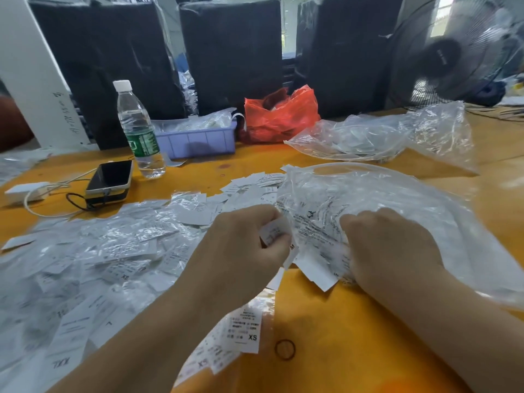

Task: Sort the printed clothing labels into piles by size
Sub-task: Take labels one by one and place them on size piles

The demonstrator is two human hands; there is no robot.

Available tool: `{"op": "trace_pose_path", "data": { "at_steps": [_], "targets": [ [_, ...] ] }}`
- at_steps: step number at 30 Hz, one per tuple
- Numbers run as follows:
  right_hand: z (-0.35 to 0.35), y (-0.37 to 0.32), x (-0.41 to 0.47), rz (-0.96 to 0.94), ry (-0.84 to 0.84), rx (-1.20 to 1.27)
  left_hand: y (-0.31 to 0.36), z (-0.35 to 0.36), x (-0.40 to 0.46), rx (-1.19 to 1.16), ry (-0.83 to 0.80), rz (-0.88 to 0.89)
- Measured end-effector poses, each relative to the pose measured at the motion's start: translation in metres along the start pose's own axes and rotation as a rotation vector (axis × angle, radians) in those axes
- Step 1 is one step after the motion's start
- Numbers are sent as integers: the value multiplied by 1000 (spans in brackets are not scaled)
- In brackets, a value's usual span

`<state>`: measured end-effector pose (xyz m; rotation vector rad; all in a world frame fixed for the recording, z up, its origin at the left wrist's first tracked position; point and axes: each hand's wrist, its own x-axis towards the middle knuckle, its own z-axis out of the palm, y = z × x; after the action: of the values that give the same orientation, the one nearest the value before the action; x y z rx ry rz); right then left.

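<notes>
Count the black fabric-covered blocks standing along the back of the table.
3: one at back left behind the water bottle, one in the middle behind the purple bin, one at right behind the red bag.

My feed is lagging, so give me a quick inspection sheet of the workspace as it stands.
Surface: orange table, mostly covered on the left.
Job's things: loose labels spread across the left; an XS label near the front edge; more labels inside a clear bag.
Clutter: water bottle, phone, purple tray, red bag, rubber band.
Hands: left hand pinches a label; right hand grips the clear bag.
Cables: white cable by the phone.
Surroundings: black panels behind, fan at right.
</notes>
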<state>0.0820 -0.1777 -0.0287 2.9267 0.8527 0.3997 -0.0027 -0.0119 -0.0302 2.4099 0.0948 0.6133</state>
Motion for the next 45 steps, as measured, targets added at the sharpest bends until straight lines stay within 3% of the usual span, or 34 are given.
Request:
{"op": "trace_pose_path", "data": {
  "at_steps": [6,12,18,24,29,37,40,45],
  "targets": [
    [4,1,3,-9,246,25,1,-16,2,-52,6,-25],
    [6,-4,5,-123,501,131,-5,-28,2,136,-29,-5],
    [-1,-30,7,-339,551,311,-35,-47,-13,121,-17,-75],
    [-11,-75,20,-364,328,850,-44,-62,-12,23,130,-30],
    [-28,-105,45,-351,120,1116,-64,-83,-18,131,135,-91],
    [-21,-111,63,-267,-413,1755,-76,-95,-25,-126,214,-177],
    [-14,-104,59,-278,-515,1830,-78,-87,-26,-107,136,-215],
    [-10,-106,56,-301,-495,1789,-78,-83,-26,-138,116,-226]
  ]
}}
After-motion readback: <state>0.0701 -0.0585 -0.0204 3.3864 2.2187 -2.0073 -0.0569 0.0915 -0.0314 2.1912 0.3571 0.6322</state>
